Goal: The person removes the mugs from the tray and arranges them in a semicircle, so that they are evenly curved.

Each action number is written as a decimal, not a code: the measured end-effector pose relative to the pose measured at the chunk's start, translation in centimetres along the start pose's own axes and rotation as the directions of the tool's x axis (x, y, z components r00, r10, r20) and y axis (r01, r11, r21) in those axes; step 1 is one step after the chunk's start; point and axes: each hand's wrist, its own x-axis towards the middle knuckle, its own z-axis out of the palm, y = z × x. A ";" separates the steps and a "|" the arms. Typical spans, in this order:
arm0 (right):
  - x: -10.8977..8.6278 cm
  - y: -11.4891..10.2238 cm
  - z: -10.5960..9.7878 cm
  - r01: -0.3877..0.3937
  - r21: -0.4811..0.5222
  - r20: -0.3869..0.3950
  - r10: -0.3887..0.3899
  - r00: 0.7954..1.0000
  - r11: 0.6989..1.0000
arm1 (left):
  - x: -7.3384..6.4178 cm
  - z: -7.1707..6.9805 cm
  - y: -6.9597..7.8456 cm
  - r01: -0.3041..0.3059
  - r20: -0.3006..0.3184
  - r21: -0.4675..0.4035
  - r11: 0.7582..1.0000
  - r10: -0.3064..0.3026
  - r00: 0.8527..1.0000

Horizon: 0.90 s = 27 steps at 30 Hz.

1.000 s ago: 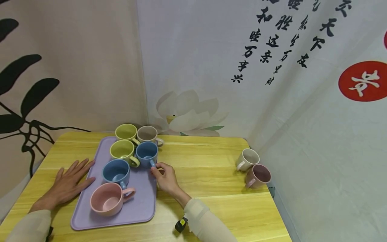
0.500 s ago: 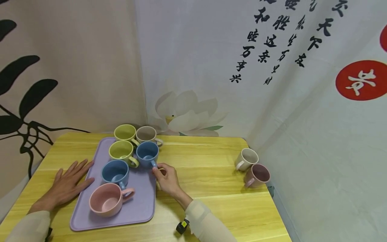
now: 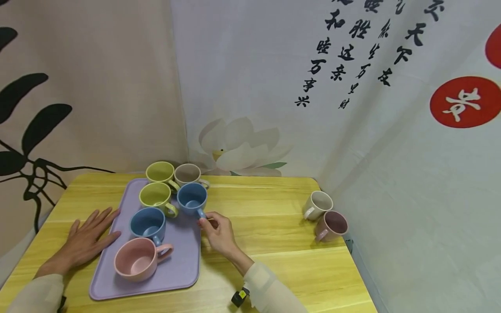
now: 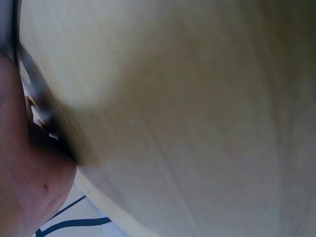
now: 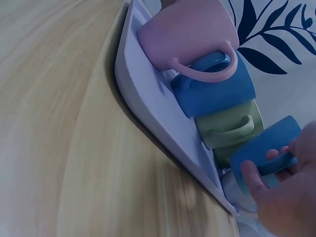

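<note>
My right hand (image 3: pixel 220 234) pinches the handle of a blue mug (image 3: pixel 192 196) at the right side of the lilac tray (image 3: pixel 182 269). In the right wrist view, thumb and fingers close around that blue handle (image 5: pixel 277 163). My left hand (image 3: pixel 87 239) lies flat with fingers spread, fingertips at the tray's left edge. Also on the tray are a pink mug (image 3: pixel 135 263) at the front, a second blue mug (image 3: pixel 146 224) behind it, two green mugs (image 3: pixel 154 195) farther back, and a grey-beige mug (image 3: pixel 187 174) at the back right.
On the wooden table (image 3: pixel 274 265), a white mug (image 3: pixel 318 204) and a mauve mug (image 3: pixel 330 226) stand near the right edge. Printed cloth (image 3: pixel 242 65) hangs behind and beside the table.
The blue mug in my right hand has shifted slightly right, away from the green mugs, over the tray's right edge. My left hand stays in place. The head view has turned a little.
</note>
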 end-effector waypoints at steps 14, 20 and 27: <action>-0.8 -0.8 -1.7 0.010 0.019 0.001 -0.010 1.000 1.000 | -0.2 -0.1 0.2 0.014 0.009 -0.005 1.000 -0.014 1.000; -1.2 -1.2 -3.0 0.042 0.037 0.008 -0.042 0.999 0.998 | -0.2 -0.2 0.4 0.012 0.002 -0.009 1.000 -0.012 1.000; -1.6 -1.2 -4.5 0.062 0.044 -0.019 -0.061 0.998 0.997 | -0.3 -0.3 0.4 0.015 0.008 -0.014 1.000 -0.015 1.000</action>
